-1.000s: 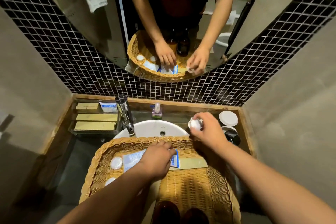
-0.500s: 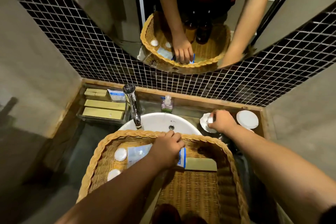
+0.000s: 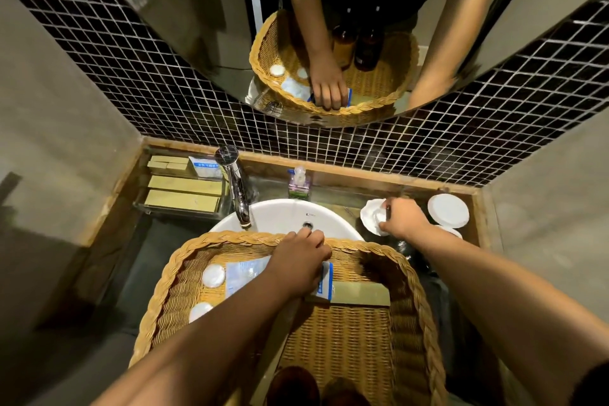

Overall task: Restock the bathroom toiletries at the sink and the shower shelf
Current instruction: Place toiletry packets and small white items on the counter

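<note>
Wood-edged counter (image 3: 333,204): clear tray (image 3: 178,212) of boxes back left, faucet (image 3: 238,188), soap bottle (image 3: 299,183), white basin (image 3: 280,216), white dish (image 3: 369,212) and round lid (image 3: 448,210) right, wicker basket (image 3: 410,277) in front

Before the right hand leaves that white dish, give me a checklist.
1. Round white piece in scalloped dish: ok.
2. Right hand released: not ok, fingers pinch the piece.
3. Left hand on blue-white sachet: ok; grip cannot tell.
4. Basket steady over sink: cannot tell.
5. Stock in basket: ok, white rounds and tan box lie there.
</note>
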`<state>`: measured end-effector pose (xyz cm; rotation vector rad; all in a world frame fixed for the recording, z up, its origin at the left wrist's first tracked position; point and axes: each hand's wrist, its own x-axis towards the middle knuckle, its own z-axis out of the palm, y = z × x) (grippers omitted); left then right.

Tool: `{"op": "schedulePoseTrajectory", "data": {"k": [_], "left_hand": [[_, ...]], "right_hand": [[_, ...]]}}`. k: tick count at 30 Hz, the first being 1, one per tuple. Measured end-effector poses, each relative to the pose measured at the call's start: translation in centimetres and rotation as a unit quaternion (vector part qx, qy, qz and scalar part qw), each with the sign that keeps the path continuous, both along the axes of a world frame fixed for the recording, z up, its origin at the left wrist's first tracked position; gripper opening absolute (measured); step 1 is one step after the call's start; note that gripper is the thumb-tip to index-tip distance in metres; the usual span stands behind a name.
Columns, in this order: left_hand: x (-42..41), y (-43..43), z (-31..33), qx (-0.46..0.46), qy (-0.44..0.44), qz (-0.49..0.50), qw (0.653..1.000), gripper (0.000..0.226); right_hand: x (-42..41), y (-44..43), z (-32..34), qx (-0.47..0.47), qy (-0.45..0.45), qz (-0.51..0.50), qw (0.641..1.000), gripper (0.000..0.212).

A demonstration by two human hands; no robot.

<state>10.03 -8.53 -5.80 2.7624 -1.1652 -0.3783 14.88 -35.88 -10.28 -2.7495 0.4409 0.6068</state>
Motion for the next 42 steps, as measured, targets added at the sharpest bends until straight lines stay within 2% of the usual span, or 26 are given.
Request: {"op": "schedulePoseTrajectory", "data": {"k": [4, 9, 33, 36, 42], "left_hand": [[-0.1, 0.0, -0.1, -0.005, 0.007, 0.01, 1.0, 0.035], [-0.2, 0.2, -0.3, -0.009, 0.014, 0.014, 1.0, 0.041], [-0.6, -0.2, -1.3, -0.018, 0.006, 0.034, 0.999, 0.035], [-0.6, -0.3, -1.2, -0.013, -0.003, 0.034, 0.999, 0.034], [-0.5, -0.7, -0.3, 0.01, 0.004, 0.02, 1.0, 0.037]], "right_hand": [[-0.2, 0.1, 0.0, 0.009, 0.003, -0.003, 1.0, 0.054], [-0.2, 0.5, -0.1, 0.019, -0.035, -0.009, 0.999, 0.054], [-1.3, 0.9, 0.1, 0.023, 0.005, -0.021, 1.0, 0.062], [-1.6, 1.1, 0.4, 0.01, 0.012, 0.007, 1.0, 0.062], [-2.7, 1.9, 2.4, -0.003, -0.032, 0.026, 0.999, 0.065]]}}
